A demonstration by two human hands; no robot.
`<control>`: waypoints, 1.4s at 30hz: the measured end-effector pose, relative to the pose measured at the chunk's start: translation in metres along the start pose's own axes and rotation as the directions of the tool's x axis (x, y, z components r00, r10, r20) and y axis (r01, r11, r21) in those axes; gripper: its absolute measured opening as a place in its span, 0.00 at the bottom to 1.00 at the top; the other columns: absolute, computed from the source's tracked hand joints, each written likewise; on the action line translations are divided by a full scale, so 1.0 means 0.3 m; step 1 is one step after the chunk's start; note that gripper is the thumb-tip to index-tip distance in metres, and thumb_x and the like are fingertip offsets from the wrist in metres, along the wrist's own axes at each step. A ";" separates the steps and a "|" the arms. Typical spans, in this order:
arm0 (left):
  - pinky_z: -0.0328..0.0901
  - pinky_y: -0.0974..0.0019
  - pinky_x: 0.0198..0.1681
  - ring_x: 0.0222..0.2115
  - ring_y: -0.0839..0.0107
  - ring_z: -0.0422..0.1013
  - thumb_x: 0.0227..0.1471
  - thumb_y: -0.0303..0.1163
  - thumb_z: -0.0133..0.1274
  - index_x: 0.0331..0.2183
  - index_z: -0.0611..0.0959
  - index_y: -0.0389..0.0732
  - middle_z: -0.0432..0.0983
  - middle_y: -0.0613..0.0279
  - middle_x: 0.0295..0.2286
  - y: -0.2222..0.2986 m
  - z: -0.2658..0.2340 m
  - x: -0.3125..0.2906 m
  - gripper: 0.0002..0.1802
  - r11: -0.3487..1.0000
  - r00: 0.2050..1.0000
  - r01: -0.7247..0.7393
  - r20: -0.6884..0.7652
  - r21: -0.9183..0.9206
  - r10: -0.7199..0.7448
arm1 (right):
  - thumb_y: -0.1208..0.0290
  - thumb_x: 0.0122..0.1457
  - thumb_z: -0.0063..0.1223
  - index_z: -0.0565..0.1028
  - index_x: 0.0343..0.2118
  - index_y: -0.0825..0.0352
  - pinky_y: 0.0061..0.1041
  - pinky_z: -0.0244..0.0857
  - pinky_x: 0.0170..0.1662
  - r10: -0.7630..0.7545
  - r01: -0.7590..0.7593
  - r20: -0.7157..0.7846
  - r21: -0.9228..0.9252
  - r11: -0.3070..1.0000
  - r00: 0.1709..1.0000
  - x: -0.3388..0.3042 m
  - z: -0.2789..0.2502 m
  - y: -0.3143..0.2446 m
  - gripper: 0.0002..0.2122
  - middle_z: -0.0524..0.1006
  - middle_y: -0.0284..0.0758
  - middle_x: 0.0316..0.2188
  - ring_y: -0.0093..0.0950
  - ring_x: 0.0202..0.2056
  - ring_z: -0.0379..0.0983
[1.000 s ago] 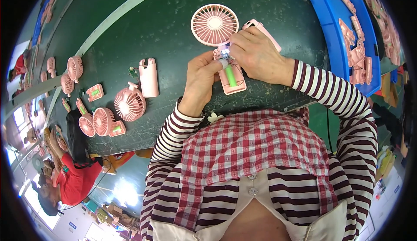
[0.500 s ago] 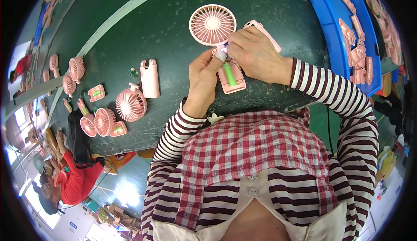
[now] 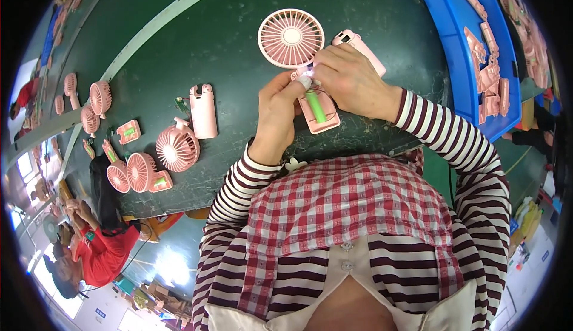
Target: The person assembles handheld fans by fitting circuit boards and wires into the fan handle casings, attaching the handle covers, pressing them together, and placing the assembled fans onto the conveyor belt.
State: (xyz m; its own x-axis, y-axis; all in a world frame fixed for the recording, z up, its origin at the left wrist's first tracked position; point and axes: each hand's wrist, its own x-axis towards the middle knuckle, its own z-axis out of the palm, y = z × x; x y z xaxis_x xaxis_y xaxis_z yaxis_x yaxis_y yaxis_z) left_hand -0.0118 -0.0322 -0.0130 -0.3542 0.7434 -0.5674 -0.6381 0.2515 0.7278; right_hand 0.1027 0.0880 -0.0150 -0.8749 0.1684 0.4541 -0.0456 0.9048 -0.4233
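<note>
A pink handheld fan (image 3: 290, 37) lies before me, its round grille pointing away. Its handle is opened up and shows a green battery cell (image 3: 316, 107) with thin dark wires beside it. My left hand (image 3: 277, 113) is closed around the neck and upper handle, with a white wrap on the thumb. Right at the neck, the fingers of my right hand (image 3: 353, 82) are pinched together; whatever they hold is hidden behind them. Just beyond my right hand rests a pink handle shell (image 3: 365, 53), partly covered by it.
Left on the green table (image 3: 221, 39) are another pink handle shell (image 3: 204, 113), a fan head (image 3: 178, 147) and several more fan parts. A blue bin (image 3: 473, 101) with pink pieces stands at the right. A person in a red top (image 3: 107, 253) sits at the lower left.
Both hands stay at the fan's neck with only slight finger movement. The fan has tilted a little, and the whole view has shifted slightly.
</note>
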 end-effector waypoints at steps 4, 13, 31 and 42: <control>0.68 0.71 0.31 0.28 0.73 0.73 0.49 0.25 0.46 0.36 0.76 0.32 0.74 0.58 0.29 0.041 -0.013 0.004 0.11 0.990 0.985 0.139 0.100 0.000 -0.138 | 0.77 0.38 0.54 0.67 0.21 0.67 0.29 0.58 0.32 -0.018 0.018 0.032 -0.015 1.000 0.999 0.001 -0.024 -0.011 0.08 0.65 0.35 0.23 0.33 0.27 0.64; 0.71 0.67 0.36 0.33 0.68 0.74 0.53 0.25 0.45 0.40 0.74 0.29 0.75 0.52 0.35 0.068 -0.027 0.017 0.13 0.974 0.962 -0.205 0.164 -0.099 0.220 | 0.70 0.49 0.52 0.67 0.43 0.73 0.34 0.61 0.45 0.323 -0.294 -0.131 0.201 0.935 0.937 -0.019 -0.052 -0.088 0.19 0.68 0.46 0.39 0.42 0.40 0.67; 0.69 0.65 0.39 0.35 0.66 0.73 0.52 0.24 0.45 0.40 0.74 0.28 0.75 0.48 0.36 0.040 -0.023 0.011 0.13 0.960 0.956 -0.275 0.091 -0.055 0.280 | 0.63 0.39 0.60 0.63 0.48 0.69 0.41 0.50 0.54 0.251 -0.236 0.171 -0.105 0.966 0.953 -0.046 -0.075 -0.185 0.31 0.60 0.45 0.52 0.41 0.49 0.60; 0.69 0.68 0.34 0.29 0.71 0.72 0.47 0.23 0.45 0.37 0.75 0.29 0.74 0.58 0.31 0.020 -0.011 0.008 0.13 0.994 1.000 0.003 0.017 -0.112 -0.001 | 0.72 0.41 0.57 0.70 0.40 0.70 0.35 0.62 0.37 0.467 -0.453 -0.075 -0.416 0.788 0.881 -0.115 -0.122 -0.065 0.20 0.71 0.41 0.37 0.39 0.36 0.67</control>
State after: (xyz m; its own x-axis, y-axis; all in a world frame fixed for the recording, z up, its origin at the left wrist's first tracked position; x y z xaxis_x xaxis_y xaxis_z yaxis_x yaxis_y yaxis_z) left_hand -0.0188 -0.0309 -0.0112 -0.3424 0.7533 -0.5615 -0.7116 0.1823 0.6785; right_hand 0.1515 0.0790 0.0063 -0.7560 0.6001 0.2615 0.5611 0.7998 -0.2133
